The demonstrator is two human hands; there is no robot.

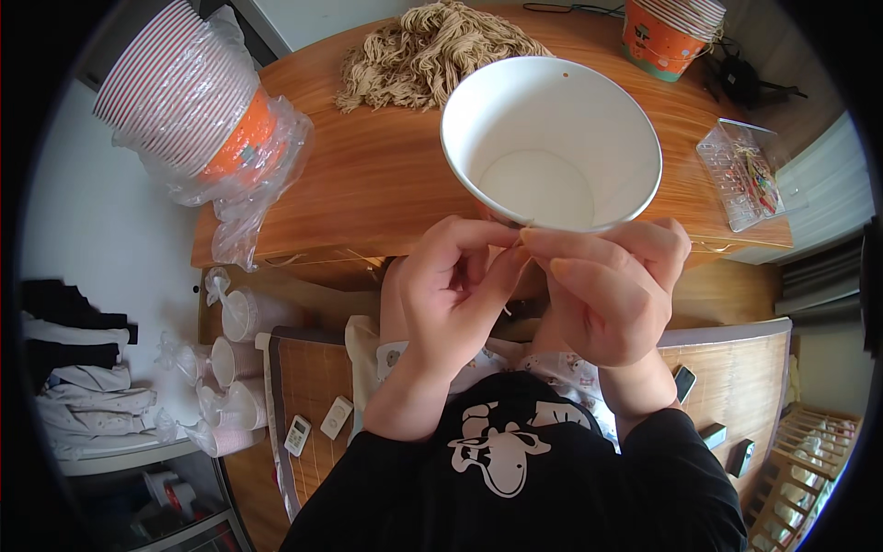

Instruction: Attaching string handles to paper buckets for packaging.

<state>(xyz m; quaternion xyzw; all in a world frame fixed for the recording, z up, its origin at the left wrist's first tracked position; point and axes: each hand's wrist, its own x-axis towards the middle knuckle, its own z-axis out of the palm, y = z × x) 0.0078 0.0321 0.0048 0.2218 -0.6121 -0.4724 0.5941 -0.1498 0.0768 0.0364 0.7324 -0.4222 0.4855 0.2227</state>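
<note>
A large white paper bucket [538, 115] stands tilted near the table's front edge, its inside showing and a small hole high in its far wall. At its near rim my left hand [451, 290] and my right hand [612, 285] meet, fingertips pinched together. Between them runs a thin tan cord [507, 306], mostly hidden by the fingers, with a short end hanging below. Both hands are closed on this cord, right beside the rim. Behind the bucket lies a heap of tan cords [432, 55].
On the wooden table [368, 184], a plastic-wrapped bucket stack [184, 101] stands left and orange buckets [671, 37] far right. A clear tray [745, 175] holds small items at the right edge. More wrapped white tubs [235, 368] stand low left. A phone [683, 383] lies beside me.
</note>
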